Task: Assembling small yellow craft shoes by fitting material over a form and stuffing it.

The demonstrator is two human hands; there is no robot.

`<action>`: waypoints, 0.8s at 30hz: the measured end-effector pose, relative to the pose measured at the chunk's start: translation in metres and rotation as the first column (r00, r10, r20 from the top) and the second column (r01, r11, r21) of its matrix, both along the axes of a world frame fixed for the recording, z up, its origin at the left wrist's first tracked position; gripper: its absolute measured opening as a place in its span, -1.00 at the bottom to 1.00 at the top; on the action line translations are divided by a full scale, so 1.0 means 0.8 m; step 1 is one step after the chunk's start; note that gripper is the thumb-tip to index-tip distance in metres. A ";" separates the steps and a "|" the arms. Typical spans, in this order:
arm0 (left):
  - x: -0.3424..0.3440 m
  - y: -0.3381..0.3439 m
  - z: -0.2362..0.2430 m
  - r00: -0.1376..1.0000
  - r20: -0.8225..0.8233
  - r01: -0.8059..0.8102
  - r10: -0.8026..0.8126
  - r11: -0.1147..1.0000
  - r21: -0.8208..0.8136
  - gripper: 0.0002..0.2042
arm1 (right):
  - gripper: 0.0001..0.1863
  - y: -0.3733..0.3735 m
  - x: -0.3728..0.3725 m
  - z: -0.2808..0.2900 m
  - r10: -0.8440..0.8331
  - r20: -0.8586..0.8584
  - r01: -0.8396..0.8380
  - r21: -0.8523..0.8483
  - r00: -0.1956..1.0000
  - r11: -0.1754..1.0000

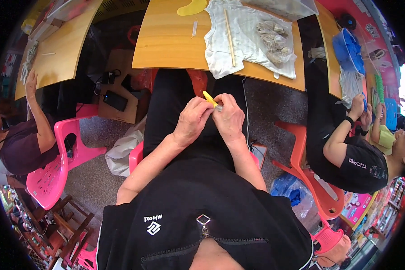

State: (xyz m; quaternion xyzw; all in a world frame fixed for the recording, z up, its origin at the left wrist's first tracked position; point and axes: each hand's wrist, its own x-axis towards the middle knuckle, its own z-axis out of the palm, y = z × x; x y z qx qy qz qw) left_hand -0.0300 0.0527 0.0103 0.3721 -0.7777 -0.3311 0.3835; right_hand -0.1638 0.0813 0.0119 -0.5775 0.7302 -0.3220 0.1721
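Near the person's right, a clear plastic bag [292, 189] with something blue inside lies on the floor, just beside an orange chair [297, 153] where a co-worker sits. To the left, a white bag [125, 153] slumps on the floor between the person's legs and a pink chair [47, 182]. Over the lap, the left hand [192, 120] and right hand [229, 118] meet; the grip of each is narrow, fingertips pinched on a yellow piece [209, 96] whose tip points up and away. The fingers hide much of it.

Farther left, a cardboard box [123, 108] on the floor carries a phone [115, 101]. Ahead is the tabletop [166, 51], its near edge beyond the hands. A white shirt [218, 54] fills most of its right half and hangs over the near edge, with a wooden stick [230, 38] and a crumpled beige cloth [273, 38] lying on it. A clear strip [194, 29] lies left of the shirt; farthest are another yellow shape [191, 8] and a clear plastic bin [285, 7].
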 end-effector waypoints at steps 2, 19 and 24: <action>-0.002 0.000 -0.003 1.000 0.013 0.003 -0.003 1.000 0.006 -0.88 | -0.80 0.001 -0.004 -0.006 0.029 0.073 -0.027 -0.023 0.997 0.999; -0.006 -0.019 0.013 0.999 -0.039 -0.034 0.032 0.997 -0.064 -0.69 | -0.86 -0.002 -0.004 -0.013 -0.118 0.487 0.133 0.004 0.865 0.991; 0.018 -0.042 -0.009 0.805 -0.558 0.401 0.202 0.508 0.762 -0.68 | -0.86 -0.006 -0.012 -0.008 -0.068 0.672 -0.055 0.160 0.738 0.986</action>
